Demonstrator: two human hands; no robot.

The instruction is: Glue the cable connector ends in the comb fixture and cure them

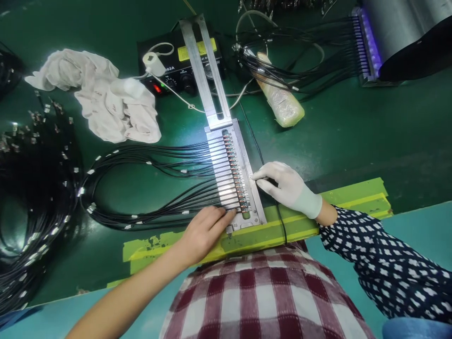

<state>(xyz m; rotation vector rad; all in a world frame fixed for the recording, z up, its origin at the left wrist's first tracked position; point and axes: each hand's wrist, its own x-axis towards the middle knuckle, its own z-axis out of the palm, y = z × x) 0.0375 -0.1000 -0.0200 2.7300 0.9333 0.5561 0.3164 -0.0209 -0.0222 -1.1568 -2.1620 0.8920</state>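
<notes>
A metal fixture plate point(259, 214) lies at the middle of the bench, with a row of small cable connectors point(237, 172) seated in it. Thin black cables point(169, 212) run from the row leftward into a loop with small white tags. My left hand point(203, 233), bare, rests at the plate's lower left, thumb and forefinger together on the lowest black cable. My right hand point(287, 186), in a white glove, is at the plate's right edge with its fingertips drawn together. Something dark shows between those fingers; its kind is unclear.
Behind the plate, a slotted metal bracket point(203, 70) leans over a black control box point(144, 52). A crumpled white cloth point(116, 108) lies left, near a large heap of cables point(35, 197). A plastic-wrapped block point(282, 106) and another cable-filled fixture point(367, 52) are at right.
</notes>
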